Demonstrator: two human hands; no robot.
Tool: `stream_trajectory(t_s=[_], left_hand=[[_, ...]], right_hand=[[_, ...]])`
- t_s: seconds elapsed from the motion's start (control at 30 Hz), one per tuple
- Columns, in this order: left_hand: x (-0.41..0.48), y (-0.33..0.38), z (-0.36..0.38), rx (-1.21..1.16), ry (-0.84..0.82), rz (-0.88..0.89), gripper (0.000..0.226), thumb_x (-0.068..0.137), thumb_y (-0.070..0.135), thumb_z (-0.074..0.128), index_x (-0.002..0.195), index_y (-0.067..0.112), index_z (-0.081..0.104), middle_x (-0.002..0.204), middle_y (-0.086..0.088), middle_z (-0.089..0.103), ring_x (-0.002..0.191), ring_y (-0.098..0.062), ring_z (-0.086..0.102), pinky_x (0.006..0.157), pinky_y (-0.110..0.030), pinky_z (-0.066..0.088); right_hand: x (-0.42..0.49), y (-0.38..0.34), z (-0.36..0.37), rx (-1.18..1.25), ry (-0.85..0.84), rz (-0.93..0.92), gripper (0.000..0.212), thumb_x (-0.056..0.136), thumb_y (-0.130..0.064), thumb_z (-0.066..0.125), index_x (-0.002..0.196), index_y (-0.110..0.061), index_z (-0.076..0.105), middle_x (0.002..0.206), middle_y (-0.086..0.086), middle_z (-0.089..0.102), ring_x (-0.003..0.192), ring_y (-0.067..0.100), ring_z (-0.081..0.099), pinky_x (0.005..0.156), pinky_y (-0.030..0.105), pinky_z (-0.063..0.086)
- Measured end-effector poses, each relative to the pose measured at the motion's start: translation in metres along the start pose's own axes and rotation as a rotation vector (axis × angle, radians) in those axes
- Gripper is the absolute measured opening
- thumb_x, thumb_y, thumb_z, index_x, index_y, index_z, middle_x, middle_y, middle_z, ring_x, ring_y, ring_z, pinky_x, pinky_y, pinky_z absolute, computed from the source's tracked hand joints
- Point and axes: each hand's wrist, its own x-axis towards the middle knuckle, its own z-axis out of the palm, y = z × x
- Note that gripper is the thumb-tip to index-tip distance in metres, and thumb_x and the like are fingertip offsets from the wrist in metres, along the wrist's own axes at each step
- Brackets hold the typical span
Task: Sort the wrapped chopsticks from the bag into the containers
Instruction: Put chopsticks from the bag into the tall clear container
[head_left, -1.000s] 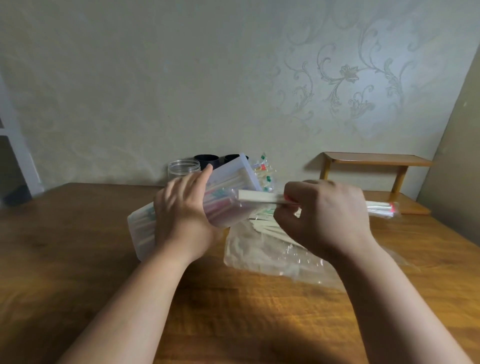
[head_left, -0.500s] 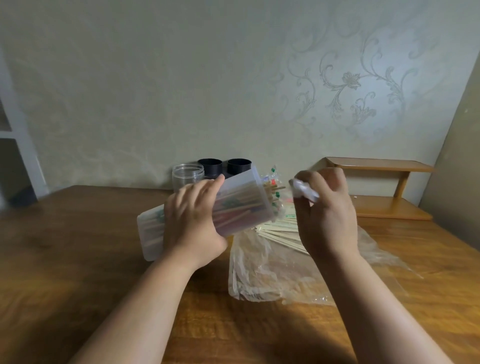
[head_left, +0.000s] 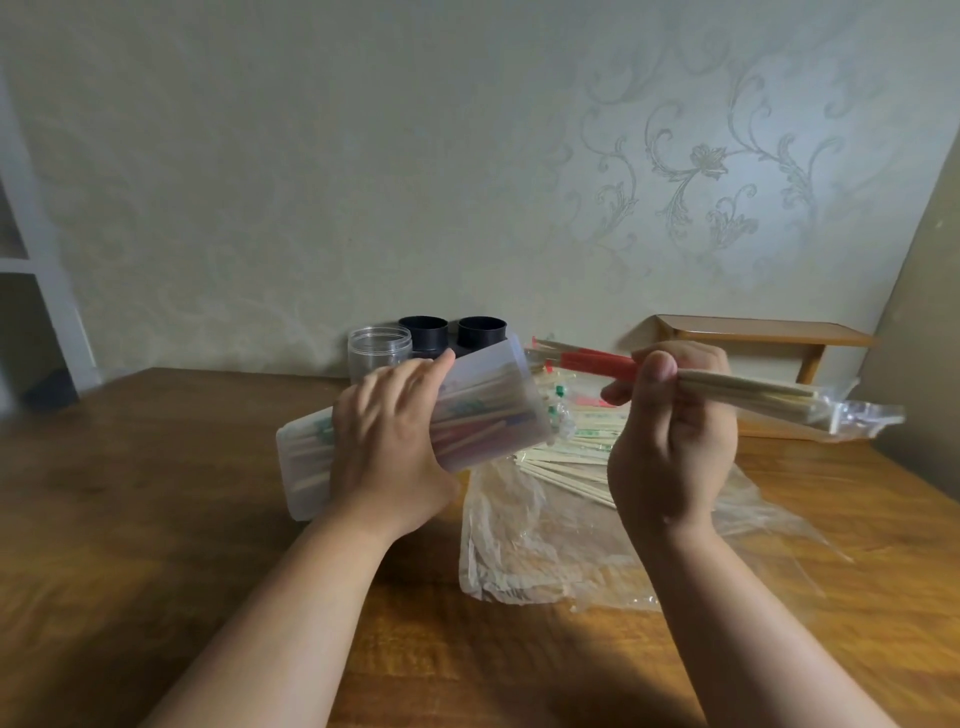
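Left hand (head_left: 387, 441): wrapped around tilted container (head_left: 415, 421).
Right hand (head_left: 670, 441): pinching wrapped chopsticks (head_left: 737, 392).
Bag (head_left: 530, 545): flat, mid-table (head_left: 156, 493).

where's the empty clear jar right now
The clear jar stands upright at the back of the table, left of centre, beside two black cups and just behind the left hand.

Dim, soft light; wide-angle warp, slight blur
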Motion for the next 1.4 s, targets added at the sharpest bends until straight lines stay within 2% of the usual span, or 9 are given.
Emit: stream_trajectory(t_s=[0.13,0.43,0.67,0.77,0.83,1.03,1.17,1.33,1.4], left_hand=[[0.0,-0.002,0.001,0.006,-0.015,0.015,0.103,0.057,0.022,0.078,0.149,0.029,0.033,0.141,0.006,0.042,0.129,-0.016,0.029,0.11,-0.04,0.022],[0.0,-0.006,0.005,-0.069,-0.003,0.112,0.097,0.051,0.027,0.067,0.145,0.023,0.042,0.134,-0.001,0.05,0.119,-0.022,0.042,0.1,-0.042,0.033],[0.001,-0.003,0.006,-0.105,-0.016,0.169,0.099,0.052,0.03,0.073,0.145,0.023,0.041,0.135,0.0,0.048,0.12,-0.02,0.041,0.098,-0.034,0.028],[0.001,-0.003,0.005,-0.097,-0.016,0.154,0.098,0.052,0.031,0.071,0.145,0.024,0.041,0.135,0.0,0.048,0.12,-0.02,0.04,0.099,-0.036,0.029],[0.001,-0.003,0.005,-0.093,-0.014,0.146,0.099,0.051,0.03,0.072,0.145,0.023,0.042,0.135,0.0,0.049,0.12,-0.021,0.04,0.099,-0.036,0.029],[0.0,-0.003,0.006,-0.086,-0.007,0.163,0.097,0.052,0.032,0.072,0.144,0.023,0.042,0.133,0.0,0.049,0.119,-0.021,0.042,0.098,-0.04,0.033],[0.0,-0.003,0.006,-0.071,-0.015,0.168,0.099,0.051,0.03,0.074,0.144,0.024,0.041,0.134,0.0,0.049,0.119,-0.022,0.042,0.098,-0.04,0.033],[0.0,-0.002,0.007,-0.072,0.021,0.139,0.102,0.051,0.025,0.08,0.144,0.023,0.042,0.135,0.0,0.049,0.12,-0.021,0.04,0.099,-0.04,0.032],[0.0,-0.003,0.007,-0.078,0.035,0.128,0.101,0.052,0.024,0.082,0.145,0.022,0.042,0.135,-0.001,0.048,0.121,-0.022,0.04,0.1,-0.041,0.032]], right_hand=[[-0.001,0.0,0.002,0.044,-0.034,0.083,0.024,0.101,-0.047,0.038,0.087,-0.058,0.053,0.074,0.005,0.062,0.072,0.033,0.065,0.067,0.045,0.051],[0.0,0.004,0.008,0.131,-0.199,0.549,0.016,0.096,-0.026,0.062,0.081,-0.029,0.064,0.069,-0.011,0.066,0.064,-0.004,0.06,0.061,0.011,0.047],[0.0,0.007,0.014,0.291,-0.287,0.824,0.017,0.083,-0.031,0.077,0.078,-0.018,0.068,0.074,0.001,0.066,0.066,0.01,0.056,0.064,0.027,0.039],[0.002,0.008,0.013,0.357,-0.149,0.864,0.024,0.093,-0.031,0.065,0.112,-0.018,0.058,0.085,-0.003,0.062,0.071,0.007,0.055,0.064,0.024,0.041],[0.006,0.01,0.013,0.458,0.037,0.932,0.006,0.101,-0.027,0.05,0.106,-0.024,0.052,0.067,-0.009,0.055,0.058,0.008,0.047,0.062,0.024,0.039],[0.0,0.01,0.016,0.245,-0.134,0.86,0.014,0.096,-0.015,0.059,0.089,-0.026,0.064,0.081,-0.002,0.066,0.068,0.01,0.059,0.062,0.025,0.045],[0.0,0.014,0.012,0.071,-0.208,0.81,0.028,0.094,-0.019,0.064,0.12,-0.03,0.065,0.106,-0.007,0.067,0.085,0.002,0.064,0.067,0.019,0.049],[-0.008,0.007,0.013,0.068,-0.313,0.64,0.042,0.099,-0.035,0.045,0.136,-0.021,0.058,0.136,-0.009,0.06,0.124,0.001,0.053,0.107,0.027,0.041],[-0.013,0.004,0.018,0.096,-0.44,0.598,0.057,0.09,-0.048,0.04,0.137,-0.021,0.059,0.127,-0.019,0.063,0.118,-0.011,0.053,0.102,0.016,0.043]])
